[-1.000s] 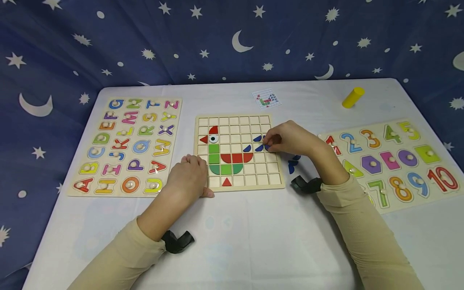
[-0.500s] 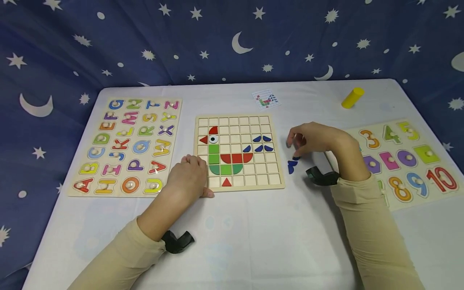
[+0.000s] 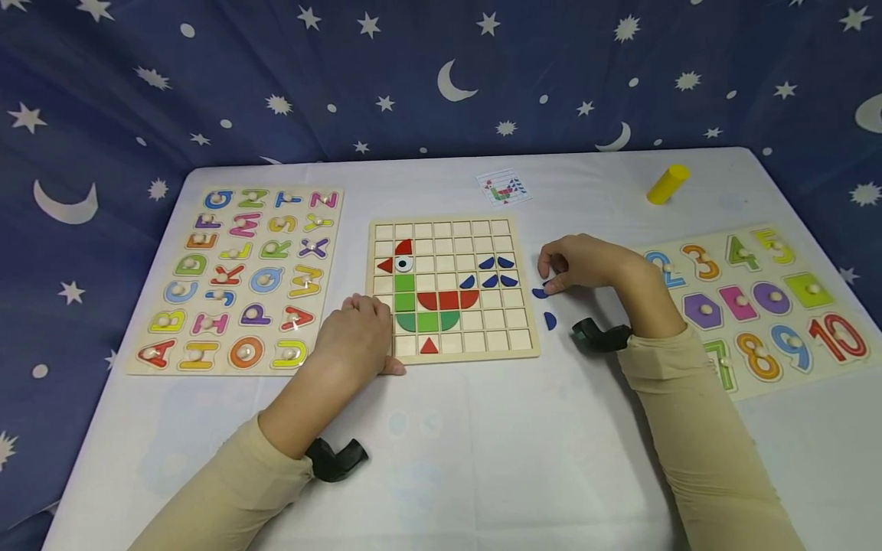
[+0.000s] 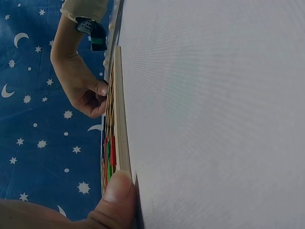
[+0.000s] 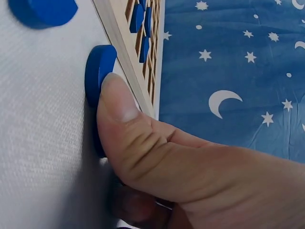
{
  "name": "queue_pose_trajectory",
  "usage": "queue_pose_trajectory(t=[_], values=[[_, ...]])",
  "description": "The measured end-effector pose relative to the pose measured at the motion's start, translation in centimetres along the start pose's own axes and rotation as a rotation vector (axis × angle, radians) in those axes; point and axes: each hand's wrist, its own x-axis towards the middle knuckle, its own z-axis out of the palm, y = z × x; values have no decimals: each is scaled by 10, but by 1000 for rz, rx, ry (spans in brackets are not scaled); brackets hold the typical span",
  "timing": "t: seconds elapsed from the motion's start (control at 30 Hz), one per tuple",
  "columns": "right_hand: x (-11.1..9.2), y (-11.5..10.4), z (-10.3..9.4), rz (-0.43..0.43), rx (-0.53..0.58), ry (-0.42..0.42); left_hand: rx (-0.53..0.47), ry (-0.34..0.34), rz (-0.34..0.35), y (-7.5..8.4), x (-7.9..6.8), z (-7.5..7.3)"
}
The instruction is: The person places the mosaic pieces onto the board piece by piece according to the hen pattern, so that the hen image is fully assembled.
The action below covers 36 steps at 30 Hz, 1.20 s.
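A wooden grid board (image 3: 455, 357) lies mid-table, set with red, green and blue shapes and a round eye piece (image 3: 403, 263) that make a bird. My left hand (image 3: 358, 333) holds the board's lower left corner, its thumb (image 4: 119, 188) against the front edge. Right of the board, my right hand (image 3: 586, 264) pinches a blue rounded piece (image 5: 98, 143) at the tabletop, partly hidden by the thumb. Another blue half-round piece (image 5: 100, 71) touches or lies just beside that thumb. A third blue piece (image 3: 550, 321) lies loose nearer me.
An alphabet peg board (image 3: 234, 279) lies left, and a number-and-shape peg board (image 3: 765, 310) lies right, beneath the right forearm. Behind the grid board are a small picture card (image 3: 504, 188) and a yellow cylinder (image 3: 668, 184). A starry curtain (image 3: 441, 76) hangs behind the table.
My right hand left the blue piece on the grid, went right to the loose blue pieces and came slightly back left, shifting and separating them. The left hand has stayed put.
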Motion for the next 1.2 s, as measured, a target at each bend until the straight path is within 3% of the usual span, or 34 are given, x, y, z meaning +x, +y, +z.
queue_pose_trajectory(t=[0.63,0.97,1.2], values=[[-5,5,-3,-50,42,39,-23,5,1,0,-1,-1],[-9,10,-6,-100,61,17,-37,-2,-4,0,-1,0],[-4,8,-3,-82,36,88,-35,0,-3,0,-1,0]])
